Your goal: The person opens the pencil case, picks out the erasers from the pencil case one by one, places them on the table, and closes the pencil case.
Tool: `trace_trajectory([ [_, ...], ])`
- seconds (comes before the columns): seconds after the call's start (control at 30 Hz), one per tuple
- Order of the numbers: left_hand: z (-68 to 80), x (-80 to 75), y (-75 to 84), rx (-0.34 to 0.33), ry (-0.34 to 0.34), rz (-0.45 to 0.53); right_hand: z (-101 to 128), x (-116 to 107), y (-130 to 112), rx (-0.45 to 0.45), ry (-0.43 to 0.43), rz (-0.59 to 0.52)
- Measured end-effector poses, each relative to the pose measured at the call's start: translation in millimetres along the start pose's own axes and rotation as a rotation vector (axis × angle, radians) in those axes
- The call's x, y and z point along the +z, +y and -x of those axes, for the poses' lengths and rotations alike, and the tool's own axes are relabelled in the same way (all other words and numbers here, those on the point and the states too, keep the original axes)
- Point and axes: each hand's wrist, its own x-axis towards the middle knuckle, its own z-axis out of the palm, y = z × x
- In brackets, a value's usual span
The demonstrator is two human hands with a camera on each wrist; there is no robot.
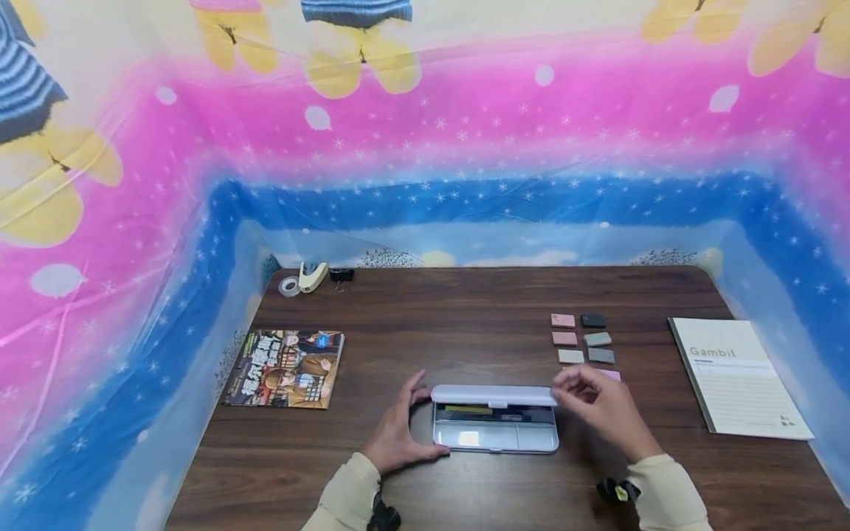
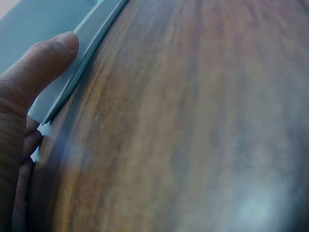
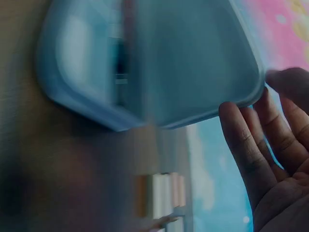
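Note:
A white pencil case (image 1: 479, 436) sits on the table with its lid (image 1: 494, 396) partly raised. Inside, behind a pale front panel, lie a yellow item and dark items too small to name. My left hand (image 1: 397, 435) holds the case's left end, the thumb at the front corner and fingers towards the back. In the left wrist view the thumb (image 2: 55, 53) presses on the case's edge. With thumb and fingertips, my right hand (image 1: 607, 405) pinches the right corner of the lid. The right wrist view shows that grip at the lid's corner (image 3: 207, 72).
Several small eraser-like blocks (image 1: 563, 338) lie in rows behind my right hand, which partly covers one. A comic-covered book (image 1: 285, 369) is at left, a "Gambit" notebook (image 1: 737, 376) at right. Tape (image 1: 289, 286), a cream stapler (image 1: 313, 277) and a black clip (image 1: 341, 275) stand back left.

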Motion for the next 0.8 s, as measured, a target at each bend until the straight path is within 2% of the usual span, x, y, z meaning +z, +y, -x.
trace_trajectory([
  [0.13,0.8,-2.9,1.4,0.034,0.002,0.011,24,11,0,-0.101,-0.015,0.056],
  [0.33,3.3,-7.9,3.9,-0.011,0.007,0.034,40,28,4,-0.133,-0.034,0.13],
  [0.43,3.3,-7.5,3.5,-0.005,0.02,0.013,42,32,7,-0.143,-0.043,0.144],
  [0.57,3.1,-6.9,2.0,0.008,0.03,0.0,42,35,11,-0.121,-0.054,0.143],
  [0.8,6.0,-11.8,1.3,0.039,0.032,-0.003,41,41,12,0.014,-0.114,0.13],
])
